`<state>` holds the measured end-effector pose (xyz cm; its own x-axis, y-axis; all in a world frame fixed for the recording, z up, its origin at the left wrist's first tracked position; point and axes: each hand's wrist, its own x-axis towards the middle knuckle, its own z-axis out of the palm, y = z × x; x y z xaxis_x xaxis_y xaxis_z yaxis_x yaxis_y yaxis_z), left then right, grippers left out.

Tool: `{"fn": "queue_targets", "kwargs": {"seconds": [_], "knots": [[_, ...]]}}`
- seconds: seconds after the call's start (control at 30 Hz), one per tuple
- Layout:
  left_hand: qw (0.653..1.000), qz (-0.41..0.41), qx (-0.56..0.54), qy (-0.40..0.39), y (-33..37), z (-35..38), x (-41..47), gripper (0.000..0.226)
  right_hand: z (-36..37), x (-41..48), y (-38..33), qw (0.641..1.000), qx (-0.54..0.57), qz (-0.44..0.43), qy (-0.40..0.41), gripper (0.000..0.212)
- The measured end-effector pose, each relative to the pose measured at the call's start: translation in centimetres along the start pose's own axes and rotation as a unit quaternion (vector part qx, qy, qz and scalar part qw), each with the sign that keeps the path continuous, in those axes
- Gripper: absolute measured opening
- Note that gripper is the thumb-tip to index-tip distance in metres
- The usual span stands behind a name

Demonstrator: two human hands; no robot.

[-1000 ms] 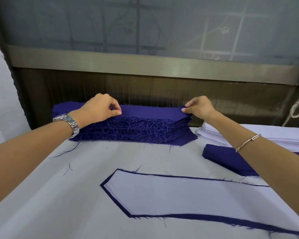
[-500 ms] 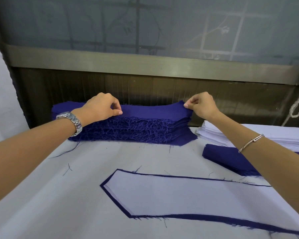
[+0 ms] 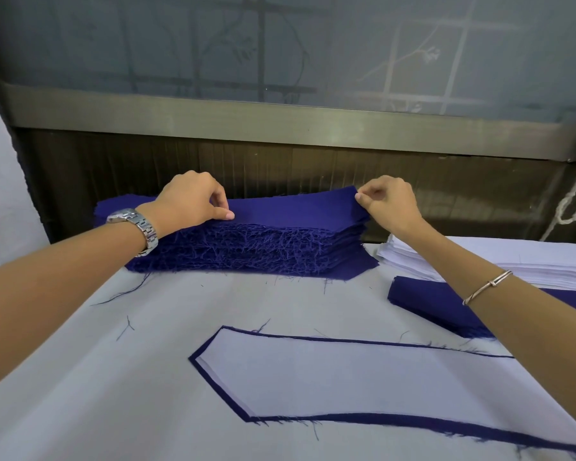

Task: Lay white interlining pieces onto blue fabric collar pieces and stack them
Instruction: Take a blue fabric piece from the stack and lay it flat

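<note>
A thick stack of blue collar pieces with frayed edges lies at the back of the table. My left hand pinches the top blue piece near its left part. My right hand pinches the same piece at its right end, which is raised off the stack. In front, a white interlining piece lies on a blue collar piece, whose edge shows as a thin border around it.
A pile of white interlining pieces sits at the right, with a lower blue stack in front of it under my right forearm. The table is covered in white cloth. A dark panel and metal rail close the back.
My right hand has lifted the right end of the top blue piece higher off the stack. My left hand has kept its pinch in place.
</note>
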<state>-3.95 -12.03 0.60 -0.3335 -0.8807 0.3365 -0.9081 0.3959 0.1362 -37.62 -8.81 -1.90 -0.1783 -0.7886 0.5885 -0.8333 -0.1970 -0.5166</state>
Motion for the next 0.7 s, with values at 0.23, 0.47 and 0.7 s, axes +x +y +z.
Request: {"fn": "queue_targets", "kwargs": {"seconds": [0.23,0.47,0.7], "knots": [[0.999,-0.02,-0.027,-0.005,-0.4,0.8,1.2,0.056,-0.4,-0.9,0.1,0.995,0.075,-0.062,0.029,0.007],[0.996,0.02,-0.052,-0.07,-1.5,0.8,2.4,0.07,-1.2,-1.6,0.0,0.977,0.206,-0.054,0.014,0.008],[0.996,0.044,0.034,0.067,-2.9,0.4,1.2,0.031,-0.9,-1.8,0.0,0.967,0.249,-0.054,0.007,0.007]]}}
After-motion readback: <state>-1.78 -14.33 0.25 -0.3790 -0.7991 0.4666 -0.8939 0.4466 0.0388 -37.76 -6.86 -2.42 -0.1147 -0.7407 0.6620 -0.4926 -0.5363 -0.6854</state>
